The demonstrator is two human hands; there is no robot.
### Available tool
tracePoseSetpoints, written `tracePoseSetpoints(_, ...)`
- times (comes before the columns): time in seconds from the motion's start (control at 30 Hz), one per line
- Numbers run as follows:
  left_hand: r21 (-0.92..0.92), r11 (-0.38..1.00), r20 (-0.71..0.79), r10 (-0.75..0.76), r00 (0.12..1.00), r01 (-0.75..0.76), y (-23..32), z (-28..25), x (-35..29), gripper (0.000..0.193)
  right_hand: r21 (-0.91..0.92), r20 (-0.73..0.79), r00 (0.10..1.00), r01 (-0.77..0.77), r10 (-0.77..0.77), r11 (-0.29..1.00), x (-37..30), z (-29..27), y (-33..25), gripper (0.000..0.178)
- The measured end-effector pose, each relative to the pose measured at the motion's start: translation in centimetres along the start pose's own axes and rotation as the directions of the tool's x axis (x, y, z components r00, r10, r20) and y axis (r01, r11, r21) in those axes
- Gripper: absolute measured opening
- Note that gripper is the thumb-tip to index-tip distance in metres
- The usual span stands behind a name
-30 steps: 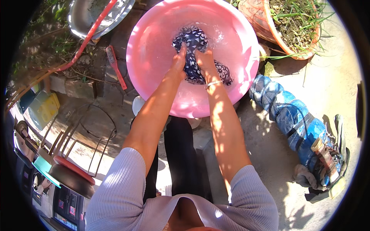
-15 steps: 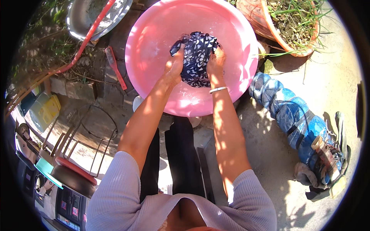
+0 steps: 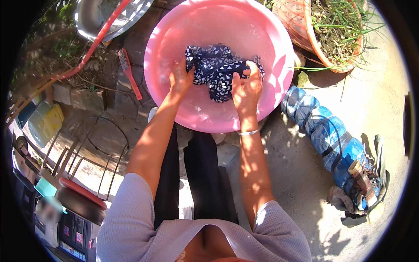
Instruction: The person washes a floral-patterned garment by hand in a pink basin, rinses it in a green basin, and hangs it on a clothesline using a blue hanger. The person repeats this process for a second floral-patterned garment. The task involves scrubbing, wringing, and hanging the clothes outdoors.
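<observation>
A dark navy cloth (image 3: 220, 67) with a white flower print lies spread and wet in the shallow water of a pink basin (image 3: 150, 74). At the cloth's left edge, my left hand (image 3: 179, 81) has that edge between thumb and fingers; its fingertips are partly hidden. My right hand (image 3: 247, 94), with a light bracelet on the wrist, is over the cloth's right part. Its thumb and fingers are apart, and the cloth shows between and beyond them.
A red-handled brush (image 3: 129, 74) and a metal basin (image 3: 89, 22) are left of the pink basin. A potted plant (image 3: 334, 35) stands at upper right, with a blue wrapped bundle (image 3: 321, 124) below it. Round metal wire frames (image 3: 104, 150) stand at left.
The bunched cloth has been lowered and spread wider in the water. My hands have moved apart, the left one leftward, and my right hand's fingers have opened.
</observation>
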State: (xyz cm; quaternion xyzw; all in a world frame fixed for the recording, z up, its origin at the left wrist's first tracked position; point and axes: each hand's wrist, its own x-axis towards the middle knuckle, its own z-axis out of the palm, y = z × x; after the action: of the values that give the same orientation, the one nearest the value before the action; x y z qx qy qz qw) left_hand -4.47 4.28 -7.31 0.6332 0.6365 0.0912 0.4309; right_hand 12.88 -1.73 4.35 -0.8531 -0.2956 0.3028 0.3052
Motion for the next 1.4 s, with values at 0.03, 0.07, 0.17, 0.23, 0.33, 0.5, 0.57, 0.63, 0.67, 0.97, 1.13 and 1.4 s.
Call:
tracePoseSetpoints(0.03,0.037,0.999,0.024,-0.015,1.0,0.014,0.2,0.5,0.3,0.028,0.186,0.097,0.983,-0.174,0.158,0.967,1.0,1.7,-0.3,0.054)
tracePoseSetpoints(0.07,0.165,0.979,0.1,-0.134,0.986,0.116,1.0,0.8,0.7,0.032,0.006,-0.008,0.998,-0.066,0.066,0.998,2.4,3.5,0.9,0.052)
tracePoseSetpoints(0.17,0.315,0.942,0.067,-0.148,0.987,0.12,0.2,2.7,1.1,0.029,-0.382,0.053,0.976,-0.175,0.21,0.907,6.5,7.2,3.6,0.042)
tracePoseSetpoints(0.23,0.247,0.921,-0.021,-0.306,0.952,0.301,-1.5,3.6,1.7,0.028,-0.555,0.137,0.98,-0.044,0.143,0.831,7.5,8.3,5.0,0.031)
tracePoseSetpoints(0.33,0.132,0.936,-0.132,-0.309,0.942,0.326,-0.5,1.9,1.8,0.024,-0.504,0.064,0.994,-0.047,0.091,0.862,8.9,8.6,11.9,0.021)
tracePoseSetpoints(0.5,-0.906,0.265,0.198,-0.425,0.883,0.331,1.7,-5.3,-1.4,0.026,-0.732,0.278,0.915,0.005,0.291,0.682,7.4,3.7,10.1,0.03)
tracePoseSetpoints(0.57,-0.928,0.261,0.178,-0.314,0.933,0.265,4.7,-7.7,-3.5,0.02,-0.729,0.005,0.984,-0.119,0.179,0.675,7.0,2.6,11.5,0.022)
tracePoseSetpoints(0.63,-0.955,0.197,0.15,-0.325,0.934,0.222,6.5,-10.0,-4.8,0.022,-0.332,-0.213,0.965,-0.218,0.153,0.917,6.9,0.7,10.0,0.025)
tracePoseSetpoints(0.67,-0.966,0.165,0.138,-0.333,0.933,0.201,7.1,-10.8,-5.4,0.023,-0.32,-0.22,0.972,-0.151,0.082,0.935,6.8,-0.4,10.8,0.028)
tracePoseSetpoints(0.97,-0.897,0.422,0.022,-0.253,0.967,0.13,7.4,-12.5,-6.5,0.036,0.624,-0.153,0.938,-0.152,0.311,0.766,2.5,-6.6,7.8,0.012)
tracePoseSetpoints(1.13,-0.801,0.574,0.024,-0.255,0.967,0.172,6.8,-9.3,-4.4,0.046,0.493,-0.368,0.91,0.017,0.191,0.87,6.2,-3.9,5.7,0.018)
tracePoseSetpoints(1.4,-0.345,0.938,-0.064,-0.068,0.996,0.041,2.6,-0.9,-1.0,0.037,-0.559,0.068,0.997,0.015,0.028,0.829,4.7,3.4,5.8,0.066)
